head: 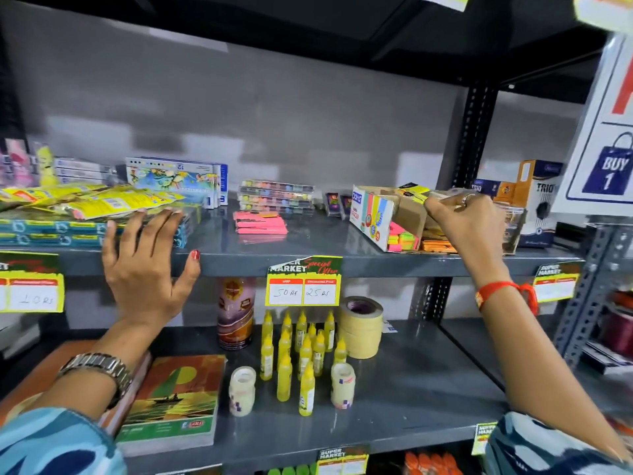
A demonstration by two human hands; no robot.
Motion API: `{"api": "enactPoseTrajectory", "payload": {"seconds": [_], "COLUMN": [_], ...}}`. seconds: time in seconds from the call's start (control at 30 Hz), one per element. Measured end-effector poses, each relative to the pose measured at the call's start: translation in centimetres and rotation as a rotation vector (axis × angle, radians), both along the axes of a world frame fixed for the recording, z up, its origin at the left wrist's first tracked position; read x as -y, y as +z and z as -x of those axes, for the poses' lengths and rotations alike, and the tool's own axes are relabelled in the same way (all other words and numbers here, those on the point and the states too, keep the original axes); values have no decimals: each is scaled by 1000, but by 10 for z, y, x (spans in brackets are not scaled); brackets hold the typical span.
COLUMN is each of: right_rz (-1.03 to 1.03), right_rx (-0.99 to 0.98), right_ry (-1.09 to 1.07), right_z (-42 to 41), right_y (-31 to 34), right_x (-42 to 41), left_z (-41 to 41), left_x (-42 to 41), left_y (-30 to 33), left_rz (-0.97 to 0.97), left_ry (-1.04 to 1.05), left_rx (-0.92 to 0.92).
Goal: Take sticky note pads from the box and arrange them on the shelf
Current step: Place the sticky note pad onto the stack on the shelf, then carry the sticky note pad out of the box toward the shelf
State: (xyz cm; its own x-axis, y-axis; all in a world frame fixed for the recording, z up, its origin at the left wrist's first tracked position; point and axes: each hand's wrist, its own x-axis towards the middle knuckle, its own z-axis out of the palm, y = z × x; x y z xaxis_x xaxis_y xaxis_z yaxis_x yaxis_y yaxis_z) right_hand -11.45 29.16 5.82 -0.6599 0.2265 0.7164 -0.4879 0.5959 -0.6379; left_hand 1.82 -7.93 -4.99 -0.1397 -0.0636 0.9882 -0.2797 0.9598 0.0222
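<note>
A cardboard box [371, 214] with colourful print lies tilted on the upper grey shelf [308, 241], open toward the right. Neon pink, green and orange sticky note pads [407, 242] show at its lower end. My right hand [466, 221] is at the box's open flap, fingers pinched on something small and blurred near a yellow-black pack [412, 193]. A short stack of pink sticky note pads [261, 223] lies mid-shelf. My left hand [147, 265] rests spread on the shelf's front edge, holding nothing.
Yellow packets and teal boxes [85, 214] fill the shelf's left. Crayon boxes [178, 180] and clear trays [275, 197] stand behind. Trio boxes [534, 200] sit at the right. Below are glue bottles [301, 351], tape rolls [361, 325], a can and a notebook [171, 402].
</note>
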Motion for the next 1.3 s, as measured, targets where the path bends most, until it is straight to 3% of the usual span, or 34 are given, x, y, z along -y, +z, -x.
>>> {"api": "enactPoseTrajectory", "payload": {"seconds": [0.23,0.43,0.73,0.8,0.9,0.97,1.07,1.2,1.3], "right_rz": [121,-103,-199,-150,-23,-109,-420,-675,-792], "right_rx": [55,53,342,197,-226,-363,-200,288,360], "right_ry": [66,-24,54,36,43,135,302,451,397], "right_z": [0,16,28,23,-9,-29,-36,-31,-23], "right_y": [-5,-23,-23,-22,-13,-7,-3,-2,-5], "right_x": [-14,-3,16,25,54,84,138,199,231], "left_z": [-2,1,1,1,2,2,1,0,0], "left_x": [1,1,3,4,4,4,4,5,5], "left_y": [0,0,0,0,0,0,0,1,1], "left_rz": [15,19,25,27,27,29,33,32,33], "left_ry": [5,13,21,27,35,35,31,31,29], "left_rx": [6,-21,-22,-16,-16,-12,-1,7,3]}}
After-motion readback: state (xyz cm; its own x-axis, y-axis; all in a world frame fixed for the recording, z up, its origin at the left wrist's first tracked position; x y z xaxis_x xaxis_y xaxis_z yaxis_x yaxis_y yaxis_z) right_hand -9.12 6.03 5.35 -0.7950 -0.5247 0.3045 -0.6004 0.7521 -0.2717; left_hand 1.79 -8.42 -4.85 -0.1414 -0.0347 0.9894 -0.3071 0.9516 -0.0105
